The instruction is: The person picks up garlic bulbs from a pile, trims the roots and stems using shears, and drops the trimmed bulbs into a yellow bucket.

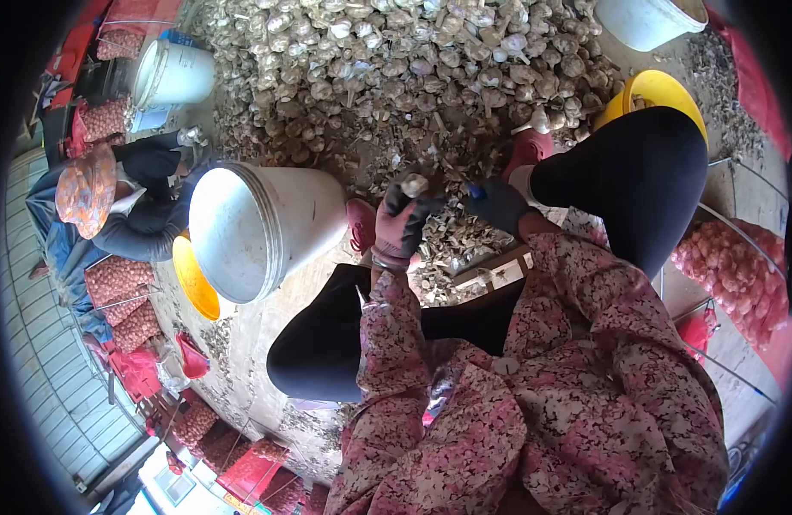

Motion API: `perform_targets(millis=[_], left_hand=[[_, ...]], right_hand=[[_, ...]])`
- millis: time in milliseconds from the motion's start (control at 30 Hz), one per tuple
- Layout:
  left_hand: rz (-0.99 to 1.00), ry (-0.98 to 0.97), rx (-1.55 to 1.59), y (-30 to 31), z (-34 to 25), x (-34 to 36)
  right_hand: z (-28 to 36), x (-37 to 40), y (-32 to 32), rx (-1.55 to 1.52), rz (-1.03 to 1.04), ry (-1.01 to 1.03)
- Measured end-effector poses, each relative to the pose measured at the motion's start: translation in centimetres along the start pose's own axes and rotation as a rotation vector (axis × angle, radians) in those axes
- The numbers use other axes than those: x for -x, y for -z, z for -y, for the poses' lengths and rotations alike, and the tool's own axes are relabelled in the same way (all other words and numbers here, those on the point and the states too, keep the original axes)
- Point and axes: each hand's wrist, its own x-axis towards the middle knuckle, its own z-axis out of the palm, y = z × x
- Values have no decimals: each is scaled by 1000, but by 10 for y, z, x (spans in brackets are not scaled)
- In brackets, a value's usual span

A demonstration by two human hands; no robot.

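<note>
My left hand (401, 221), in a pink and dark work glove, is closed around a garlic bulb (415, 184) in front of my knees. To its right is my right hand (499, 208), in a dark glove, gripping a small tool with a blue handle (475, 190); its working end is too small to make out. The two hands are apart. Beyond them spreads a large heap of garlic bulbs (396, 73) with dry stems. Cut stems and husks (452, 236) litter the floor below my hands.
A tall white bucket (314, 210) stands left of my left hand, beside a yellow bucket (198, 279). Another yellow bucket (683, 94) is by my right knee. A co-worker in a patterned hat (87, 189) sits at left. Net sacks of garlic (731, 275) lie at right.
</note>
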Motion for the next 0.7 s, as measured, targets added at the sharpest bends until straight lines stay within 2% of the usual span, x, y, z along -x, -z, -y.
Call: perform_targets(millis=[33,67,100,133,200,233,300,333,400,433,500,567,633,700], left_hand=[[-124,54,66,-5,-5,-2],[-242,112,135,-7,-6,-7],[-189,89,401,-3,-4,-12],[-143,160,483,8,-1,-18],[-74,165,205,80,64,-42],[-73,181,205,72,70,-54],[-435,229,-508,45,91,-78],[-427,241,-507,40,100,-97],[-522,463,-934,37,124,-143],[-507,472,-932,30,137,-163],[-410,566,-1266,13,155,-193],[-368,624,-1456,18,173,-213],[-364,625,-1527,38,187,-221],[-380,535,-1457,73,199,-215]], right_hand=[[5,1,-4,-1,2,-3],[9,1,-7,-304,76,-105],[12,3,-11,-609,144,-209],[15,8,-18,-611,134,-221],[14,10,-30,-806,-84,-225],[20,11,-25,-814,-89,-238],[40,15,3,-732,-288,78],[45,14,8,-733,-296,65],[49,9,20,-732,-369,111],[49,8,30,-697,-281,70],[47,1,39,-707,-307,59],[47,-2,50,-732,-283,26],[42,-10,51,-754,-335,21],[39,-11,51,-788,-377,20]])
